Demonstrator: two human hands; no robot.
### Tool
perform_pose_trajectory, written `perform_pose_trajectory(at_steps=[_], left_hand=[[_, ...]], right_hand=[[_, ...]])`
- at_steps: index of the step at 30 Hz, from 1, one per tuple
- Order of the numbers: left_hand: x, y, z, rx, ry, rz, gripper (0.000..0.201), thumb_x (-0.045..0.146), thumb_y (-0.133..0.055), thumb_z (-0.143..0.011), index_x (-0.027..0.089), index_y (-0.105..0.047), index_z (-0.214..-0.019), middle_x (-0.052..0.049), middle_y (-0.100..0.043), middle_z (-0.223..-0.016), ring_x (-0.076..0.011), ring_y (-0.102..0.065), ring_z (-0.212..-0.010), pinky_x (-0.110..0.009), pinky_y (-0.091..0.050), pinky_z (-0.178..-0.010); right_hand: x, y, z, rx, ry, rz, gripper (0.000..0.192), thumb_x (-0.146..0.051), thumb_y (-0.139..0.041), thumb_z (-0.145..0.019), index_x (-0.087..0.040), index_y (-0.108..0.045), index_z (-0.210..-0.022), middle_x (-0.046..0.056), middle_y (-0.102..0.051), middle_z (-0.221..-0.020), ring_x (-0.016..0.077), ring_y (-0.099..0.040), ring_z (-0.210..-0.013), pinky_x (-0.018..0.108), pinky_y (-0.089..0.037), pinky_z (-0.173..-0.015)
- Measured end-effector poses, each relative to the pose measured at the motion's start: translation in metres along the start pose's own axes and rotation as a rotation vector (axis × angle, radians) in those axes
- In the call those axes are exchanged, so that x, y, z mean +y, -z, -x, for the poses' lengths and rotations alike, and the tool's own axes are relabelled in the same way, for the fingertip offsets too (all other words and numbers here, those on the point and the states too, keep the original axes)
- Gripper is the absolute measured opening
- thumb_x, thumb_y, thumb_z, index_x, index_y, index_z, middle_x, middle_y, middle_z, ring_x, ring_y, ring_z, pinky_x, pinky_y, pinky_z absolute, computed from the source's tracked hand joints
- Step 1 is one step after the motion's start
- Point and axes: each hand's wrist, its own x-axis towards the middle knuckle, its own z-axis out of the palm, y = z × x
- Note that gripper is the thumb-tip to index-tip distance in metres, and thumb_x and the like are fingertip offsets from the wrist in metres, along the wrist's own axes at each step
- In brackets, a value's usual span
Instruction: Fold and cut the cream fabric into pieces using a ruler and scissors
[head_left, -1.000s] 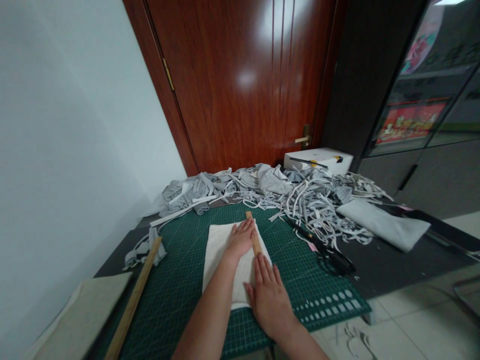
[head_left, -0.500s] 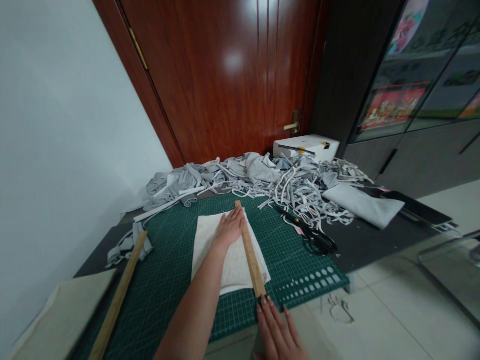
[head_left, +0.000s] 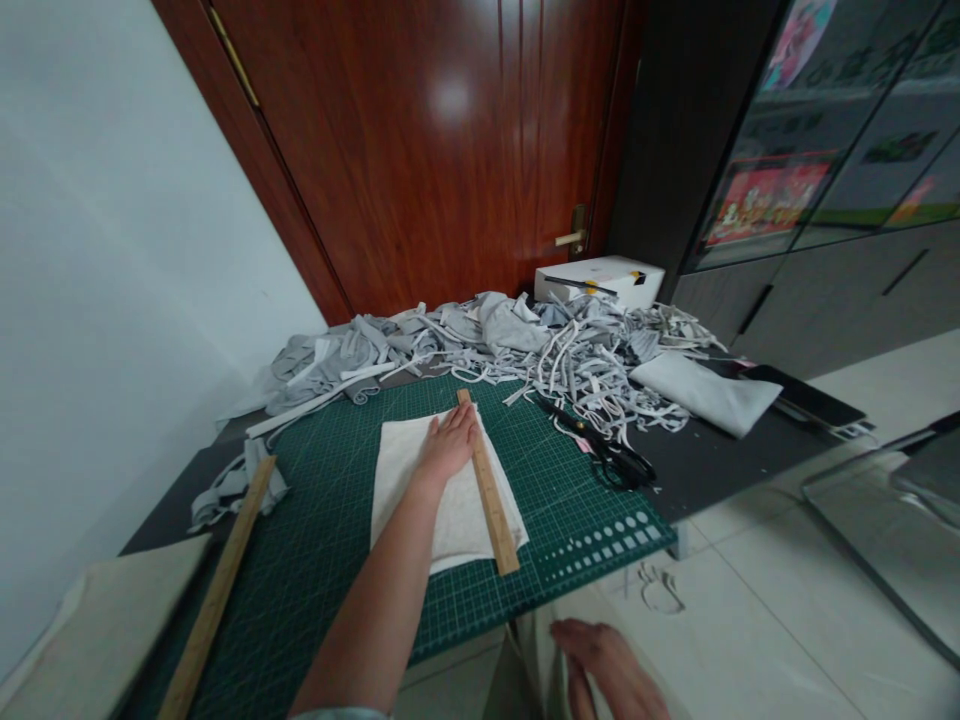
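Observation:
My left hand lies flat on a white piece of fabric spread on the green cutting mat, its fingers against the upper end of a short wooden ruler that runs along the fabric's right side. My right hand is off the table, low near my lap at the bottom edge, fingers loosely apart and holding nothing.
A pile of grey fabric strips covers the back of the table. Black scissors lie right of the mat, with a folded grey cloth and a white box beyond. A long wooden ruler rests at the left.
My right hand slid off the ruler and fabric, pulled back past the table's front edge and dropped toward my lap. The left hand stayed on the fabric. The view shifted right.

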Motion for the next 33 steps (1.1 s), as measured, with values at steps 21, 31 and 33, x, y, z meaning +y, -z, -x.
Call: perform_pose_trajectory(at_steps=[21,31,33], left_hand=[[-0.001,0.0,0.0,-0.013,0.01,-0.003,0.05,0.03,-0.022,-0.097,0.025,-0.026,-0.147,-0.002,-0.028,-0.153,-0.0209,-0.026,-0.14,-0.049,-0.019,-0.112],[-0.002,0.003,0.002,0.005,0.014,0.012,0.049,0.032,-0.023,-0.098,0.026,-0.029,-0.146,-0.003,-0.029,-0.153,-0.0208,-0.027,-0.139,-0.048,-0.021,-0.112],[-0.002,0.003,0.002,0.0,0.021,0.016,0.049,0.032,-0.023,-0.098,0.025,-0.027,-0.147,-0.004,-0.031,-0.152,-0.0206,-0.027,-0.139,-0.048,-0.02,-0.112]], right_hand=[[0.005,-0.05,-0.044,-0.03,0.33,0.224,0.034,-0.035,-0.05,-0.092,-0.017,-0.063,-0.118,0.005,-0.067,-0.121,0.0194,-0.058,-0.116,0.029,-0.047,-0.096],[0.017,-0.07,-0.032,0.086,0.349,0.275,0.037,-0.039,-0.043,-0.093,-0.023,-0.064,-0.12,0.002,-0.07,-0.115,0.0197,-0.065,-0.105,0.028,-0.05,-0.091],[0.021,-0.077,-0.027,0.099,0.344,0.245,0.04,-0.039,-0.042,-0.094,-0.023,-0.059,-0.127,0.004,-0.069,-0.116,0.0201,-0.063,-0.109,0.028,-0.049,-0.093]])
